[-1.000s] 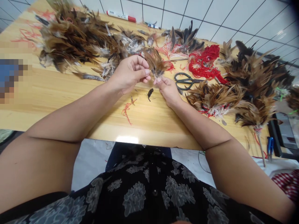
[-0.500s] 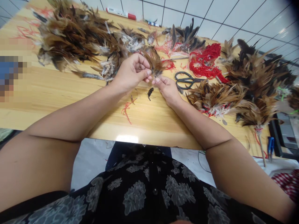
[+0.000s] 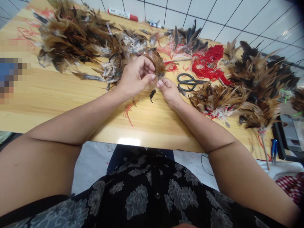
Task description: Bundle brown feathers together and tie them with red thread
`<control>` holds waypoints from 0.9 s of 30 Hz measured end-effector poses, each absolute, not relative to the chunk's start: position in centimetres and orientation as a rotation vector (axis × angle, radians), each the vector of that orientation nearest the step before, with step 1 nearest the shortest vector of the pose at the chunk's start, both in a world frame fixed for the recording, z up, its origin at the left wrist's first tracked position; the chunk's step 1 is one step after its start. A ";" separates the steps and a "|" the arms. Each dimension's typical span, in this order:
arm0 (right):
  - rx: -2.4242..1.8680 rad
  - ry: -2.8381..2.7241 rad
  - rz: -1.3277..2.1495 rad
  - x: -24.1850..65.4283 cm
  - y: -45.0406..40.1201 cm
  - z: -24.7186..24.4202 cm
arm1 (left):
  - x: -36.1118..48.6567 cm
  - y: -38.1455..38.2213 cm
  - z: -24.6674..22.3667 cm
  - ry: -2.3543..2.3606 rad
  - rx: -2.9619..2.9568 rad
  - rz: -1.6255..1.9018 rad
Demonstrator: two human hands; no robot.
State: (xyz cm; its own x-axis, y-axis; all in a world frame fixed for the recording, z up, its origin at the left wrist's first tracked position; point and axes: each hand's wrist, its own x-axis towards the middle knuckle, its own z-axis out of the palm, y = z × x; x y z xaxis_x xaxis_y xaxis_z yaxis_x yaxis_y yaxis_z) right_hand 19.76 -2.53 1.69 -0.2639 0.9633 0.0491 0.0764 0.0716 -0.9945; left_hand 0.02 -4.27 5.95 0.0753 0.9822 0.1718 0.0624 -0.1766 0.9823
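Note:
My left hand (image 3: 139,76) is curled, thumb toward the bent fingers, just left of a small tuft of brown feathers (image 3: 160,65). What its fingertips hold is hidden. Close on the right, my right hand (image 3: 169,91) pinches the quill end of that tuft between thumb and finger. Below the two hands lies a short dark feather (image 3: 152,95) on the wooden table (image 3: 152,123). Some loose red thread (image 3: 128,112) rests under my left wrist. Black-handled scissors (image 3: 188,82) lie right of my right hand.
A large heap of brown feathers (image 3: 71,38) covers the back left. Red string (image 3: 209,65) lies behind the scissors. Feather bundles (image 3: 220,96) and a feather duster (image 3: 260,115) with a stick handle are at right, near blue snips (image 3: 274,148). A red-capped marker (image 3: 122,14) lies by the tiled wall.
My left hand has shifted slightly right, and its thumb has lifted a little. The right fingers stay at the tuft's base. The surrounding things look unchanged.

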 end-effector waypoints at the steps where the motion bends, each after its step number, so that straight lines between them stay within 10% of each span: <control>1: -1.089 -1.489 1.310 19.8 -2.5 1.6 | -0.1 -4.2 5.9 1.111 1.415 1.273; 27: -1.032 -1.723 1.167 20.2 -2.8 0.5 | 0.6 -3.8 4.2 0.990 1.262 1.149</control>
State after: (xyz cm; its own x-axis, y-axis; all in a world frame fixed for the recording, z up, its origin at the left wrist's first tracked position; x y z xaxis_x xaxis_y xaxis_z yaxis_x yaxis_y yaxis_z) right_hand 20.19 -2.79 0.46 -0.3510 0.9216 0.1659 0.1881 0.2429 -0.9516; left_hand 0.57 -3.77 4.18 0.1779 0.9824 0.0563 -0.0895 -0.0408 0.9952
